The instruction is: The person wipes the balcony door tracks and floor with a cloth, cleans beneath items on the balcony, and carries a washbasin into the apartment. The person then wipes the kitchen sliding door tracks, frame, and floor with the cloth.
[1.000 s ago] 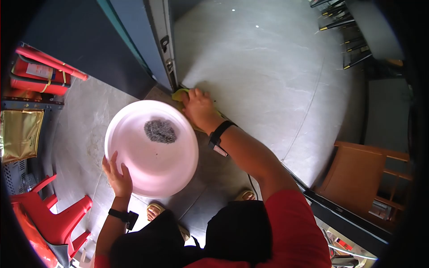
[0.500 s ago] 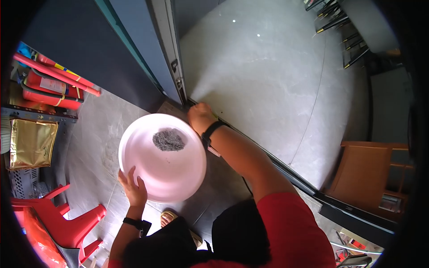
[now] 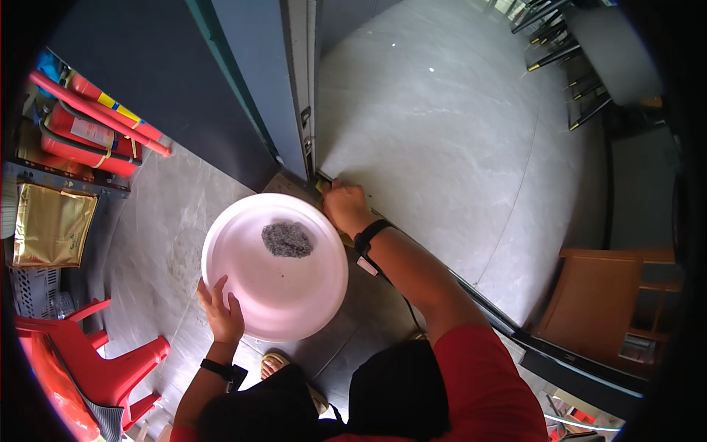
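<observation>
The image bows outward like a fisheye, its corners sinking to black. Light washes the pale floor [image 3: 456, 147], where two small white glints [image 3: 431, 70] show; the door [image 3: 169, 88] stays dim. Soft shadow lies just right of the evenly lit basin [image 3: 265, 298]

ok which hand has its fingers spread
The left hand, at the near-left rim of the pink basin; the right hand is curled over the yellow cloth instead.
</observation>
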`<state>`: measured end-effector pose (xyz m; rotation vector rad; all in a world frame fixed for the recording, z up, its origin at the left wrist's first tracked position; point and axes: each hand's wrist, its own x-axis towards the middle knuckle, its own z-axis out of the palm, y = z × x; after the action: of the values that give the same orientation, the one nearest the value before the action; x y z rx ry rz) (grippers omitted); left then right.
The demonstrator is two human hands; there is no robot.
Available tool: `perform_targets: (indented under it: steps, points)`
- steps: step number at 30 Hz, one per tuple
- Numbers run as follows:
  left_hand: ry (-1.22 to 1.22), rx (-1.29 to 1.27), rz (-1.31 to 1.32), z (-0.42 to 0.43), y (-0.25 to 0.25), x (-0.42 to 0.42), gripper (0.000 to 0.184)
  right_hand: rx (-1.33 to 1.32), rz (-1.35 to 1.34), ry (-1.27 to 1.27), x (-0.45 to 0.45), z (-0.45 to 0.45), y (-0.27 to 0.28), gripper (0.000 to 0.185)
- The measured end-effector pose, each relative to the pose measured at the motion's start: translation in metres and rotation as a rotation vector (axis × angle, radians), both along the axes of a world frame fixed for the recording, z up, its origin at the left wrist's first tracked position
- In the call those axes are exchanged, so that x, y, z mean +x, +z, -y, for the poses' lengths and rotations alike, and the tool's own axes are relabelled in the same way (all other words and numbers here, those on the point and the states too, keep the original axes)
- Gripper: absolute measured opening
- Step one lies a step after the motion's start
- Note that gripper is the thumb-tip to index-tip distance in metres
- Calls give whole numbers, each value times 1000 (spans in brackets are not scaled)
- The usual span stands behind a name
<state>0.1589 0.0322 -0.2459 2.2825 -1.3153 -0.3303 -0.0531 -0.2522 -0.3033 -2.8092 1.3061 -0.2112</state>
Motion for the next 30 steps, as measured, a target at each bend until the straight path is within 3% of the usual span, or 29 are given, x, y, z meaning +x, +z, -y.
perform_targets:
  steps: [4, 5, 8, 12, 17, 24, 30]
  points:
    - [57, 25, 10, -1, -3, -2, 41, 24, 89, 73, 3, 8, -15, 14]
    - [67, 28, 14, -2, -5, -2, 43, 53, 11, 26, 6, 9, -8, 15]
    - [61, 10, -23, 1, 2, -3, 44, -8, 151, 44, 1, 5, 9, 11]
    - [72, 5, -73, 5, 8, -3, 42, -111, 54, 153, -10, -2, 8, 15]
    - [90, -5, -72, 4, 6, -3, 38, -100, -60, 115, -7, -10, 14, 35]
    - [112, 11, -74, 5, 11, -4, 38, 32, -132, 40, -2, 2, 9, 43]
    - [84, -4, -128, 5, 14, -2, 39, 272, -300, 36, 17, 14, 25, 17]
